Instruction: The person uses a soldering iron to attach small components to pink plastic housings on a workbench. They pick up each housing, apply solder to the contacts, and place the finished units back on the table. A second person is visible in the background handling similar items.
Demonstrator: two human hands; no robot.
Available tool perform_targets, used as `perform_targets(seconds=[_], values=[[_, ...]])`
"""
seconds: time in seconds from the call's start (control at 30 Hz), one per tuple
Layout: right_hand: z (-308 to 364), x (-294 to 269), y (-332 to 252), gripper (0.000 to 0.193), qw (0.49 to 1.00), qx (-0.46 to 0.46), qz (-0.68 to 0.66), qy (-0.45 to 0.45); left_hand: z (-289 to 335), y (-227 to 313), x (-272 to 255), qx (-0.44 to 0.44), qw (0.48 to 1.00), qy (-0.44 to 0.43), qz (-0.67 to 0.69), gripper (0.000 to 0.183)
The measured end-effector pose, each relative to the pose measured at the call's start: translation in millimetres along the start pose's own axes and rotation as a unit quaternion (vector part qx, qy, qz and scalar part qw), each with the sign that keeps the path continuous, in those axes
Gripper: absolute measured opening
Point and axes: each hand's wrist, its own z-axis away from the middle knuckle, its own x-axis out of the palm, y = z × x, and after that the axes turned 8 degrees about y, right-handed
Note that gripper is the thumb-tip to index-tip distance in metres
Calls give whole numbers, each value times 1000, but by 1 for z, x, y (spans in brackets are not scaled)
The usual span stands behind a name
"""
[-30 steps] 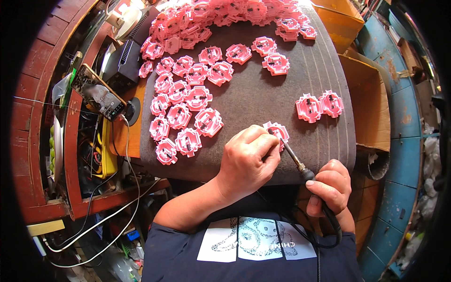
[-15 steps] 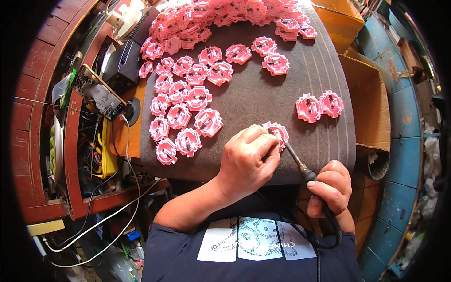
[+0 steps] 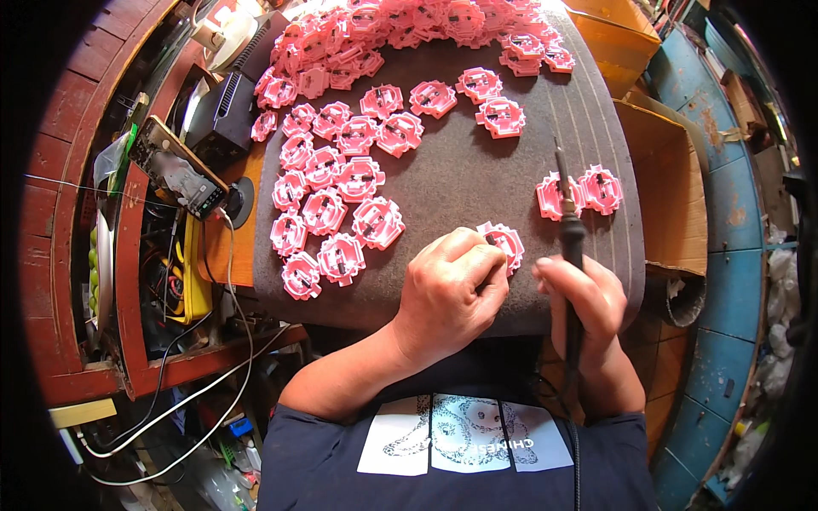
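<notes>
My right hand (image 3: 588, 298) is wrapped round the dark handle of a soldering iron (image 3: 573, 243), whose metal tip points up and away from me. The iron passes in front of one of two pink plastic parts lying together at the right. My left hand (image 3: 456, 285) is closed in a pinch against the near left edge of a single pink plastic part (image 3: 509, 247). Whatever sits between those fingertips is hidden. Similar pink parts with black pieces inside, such as this pink part (image 3: 377, 221), lie in loose rows at the left of the grey mat.
A large heap of pink parts (image 3: 383, 34) covers the far end of the grey mat (image 3: 477, 192). Cardboard boxes (image 3: 665, 170) stand at the right edge. At the left are a phone (image 3: 179, 170), a black box (image 3: 223, 115) and white cables (image 3: 243, 366).
My right hand has lifted the soldering iron off the pink part and swung it upright, tip now pointing away. My left hand has hardly moved.
</notes>
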Motion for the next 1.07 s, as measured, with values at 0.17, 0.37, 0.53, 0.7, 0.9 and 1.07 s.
perform_targets(seconds=[0.17,0.37,0.53,0.7,0.9,1.07], values=[[-23,15,-4,50,998,23,33,-43,0,2,0,-15,1000,-9,1,12],[-26,19,-2,53,996,44,30,-75,1,1,-2,-14,1000,-13,0,12],[-28,18,-4,51,996,48,24,-78,2,2,0,-18,1000,-17,0,10],[-26,21,-3,48,996,44,31,-66,0,0,-1,-8,1000,-10,-2,11],[-27,21,-3,47,996,45,32,-66,0,1,-1,-13,1000,-10,-1,11],[-28,20,-2,47,995,52,37,-76,0,1,-1,-9,1000,-8,-2,11]])
